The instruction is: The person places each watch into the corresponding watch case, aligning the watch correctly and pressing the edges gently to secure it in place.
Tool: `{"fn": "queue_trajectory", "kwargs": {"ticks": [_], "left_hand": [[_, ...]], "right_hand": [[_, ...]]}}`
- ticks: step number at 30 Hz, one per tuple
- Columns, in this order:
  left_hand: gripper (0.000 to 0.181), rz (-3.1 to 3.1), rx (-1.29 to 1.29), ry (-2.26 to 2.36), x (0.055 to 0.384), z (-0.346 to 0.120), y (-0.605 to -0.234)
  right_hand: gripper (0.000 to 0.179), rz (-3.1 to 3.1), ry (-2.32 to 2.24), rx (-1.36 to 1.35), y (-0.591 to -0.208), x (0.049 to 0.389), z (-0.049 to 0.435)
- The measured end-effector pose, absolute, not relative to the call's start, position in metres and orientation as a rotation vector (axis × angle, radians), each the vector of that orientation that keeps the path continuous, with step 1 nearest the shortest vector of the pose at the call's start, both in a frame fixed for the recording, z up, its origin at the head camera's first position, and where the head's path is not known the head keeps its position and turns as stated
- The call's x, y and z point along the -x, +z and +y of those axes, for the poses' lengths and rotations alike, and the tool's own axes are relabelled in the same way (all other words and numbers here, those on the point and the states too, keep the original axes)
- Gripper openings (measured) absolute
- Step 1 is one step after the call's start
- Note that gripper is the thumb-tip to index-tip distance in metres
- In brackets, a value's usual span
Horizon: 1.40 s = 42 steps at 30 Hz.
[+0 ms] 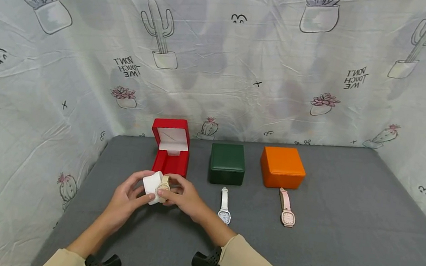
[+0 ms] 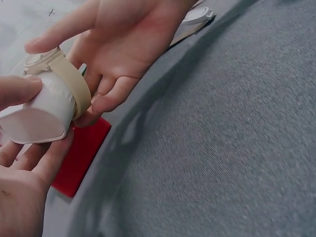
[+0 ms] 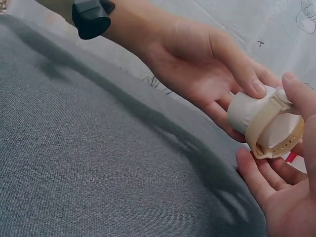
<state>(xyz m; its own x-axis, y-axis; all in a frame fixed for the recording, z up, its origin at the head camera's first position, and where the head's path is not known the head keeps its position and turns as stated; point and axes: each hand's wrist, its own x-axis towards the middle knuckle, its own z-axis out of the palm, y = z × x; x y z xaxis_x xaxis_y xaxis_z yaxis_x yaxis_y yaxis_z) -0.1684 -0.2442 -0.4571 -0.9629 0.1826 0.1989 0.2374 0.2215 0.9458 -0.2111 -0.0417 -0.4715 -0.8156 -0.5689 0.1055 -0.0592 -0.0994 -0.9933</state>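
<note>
Both hands meet just in front of an open red box point(image 1: 170, 145). My left hand point(image 1: 128, 194) grips a white watch cushion point(image 1: 152, 186) point(image 2: 42, 111) point(image 3: 247, 108) between thumb and fingers. A beige-strapped watch point(image 1: 164, 184) point(image 2: 69, 79) point(image 3: 274, 129) is wrapped round the cushion. My right hand point(image 1: 182, 196) pinches the watch with thumb and curled fingers. The cushion is held a little above the grey table.
A shut dark green box point(image 1: 227, 163) and a shut orange box point(image 1: 282, 166) stand in a row right of the red one. A white watch point(image 1: 225, 206) and a pink watch point(image 1: 286, 207) lie before them. A cactus-print cloth point(image 1: 222, 54) hangs behind the grey table point(image 1: 343, 238).
</note>
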Motion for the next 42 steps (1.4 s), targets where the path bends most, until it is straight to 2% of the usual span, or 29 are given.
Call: {"fn": "queue_trajectory", "kwargs": {"ticks": [8,15,22,35,42], "left_hand": [[0.061,-2.388,0.483,-1.912,0.175,-0.237,-0.453],[0.071,-2.405,0.538,-1.834,0.183,-0.226,-0.454],[0.064,-2.426,0.456,-1.772,0.187,-0.22,-0.454],[0.051,-2.481,0.476,-1.747,0.192,-0.226,-0.447],[0.054,-2.426,0.468,-1.869,0.192,-0.226,-0.45]], "right_hand": [[0.042,1.806,-2.069,0.605,-0.47,0.214,-0.04],[0.044,1.912,-2.089,0.625,-0.466,0.212,-0.036],[0.05,1.907,-2.118,0.6,-0.446,0.201,-0.031],[0.053,1.742,-2.156,0.481,-0.465,0.213,-0.028],[0.052,1.76,-2.231,0.471,-0.468,0.212,-0.03]]}}
